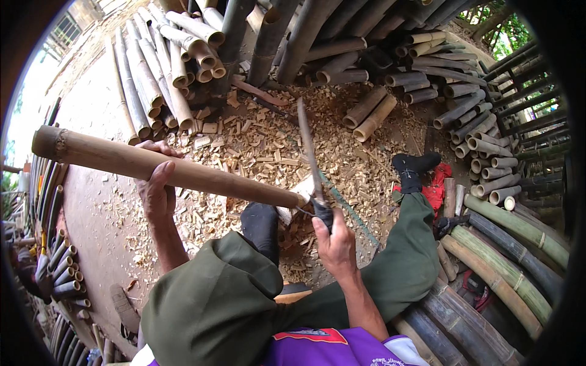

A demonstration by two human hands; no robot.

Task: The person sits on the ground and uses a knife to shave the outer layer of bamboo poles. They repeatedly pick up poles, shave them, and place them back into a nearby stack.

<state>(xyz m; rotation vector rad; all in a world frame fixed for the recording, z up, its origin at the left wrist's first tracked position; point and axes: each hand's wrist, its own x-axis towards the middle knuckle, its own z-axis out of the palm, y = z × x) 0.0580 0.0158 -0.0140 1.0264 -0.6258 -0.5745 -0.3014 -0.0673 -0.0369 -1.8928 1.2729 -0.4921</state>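
Note:
A length of bamboo (238, 186) slants across in front of me, its thick end up at the left and its thinner, pale-cut end low near the middle. My left hand (157, 180) is closed around it nearer the thick end. In my right hand (337, 249) is a long knife (309, 141), gripped by its dark handle. The blade points up and away, and its base is beside the bamboo's cut end; whether they touch I cannot tell. Just behind that end shows a pale piece of wood (303, 188), partly hidden.
Wood chips (244, 146) cover the ground. Two short bamboo pieces (371, 113) lie beyond the knife. Bamboo stacks stand at the far left (146, 79) and right (482, 146); long poles (500, 262) lie close on my right. My dark-socked feet (261, 229) flank the chips.

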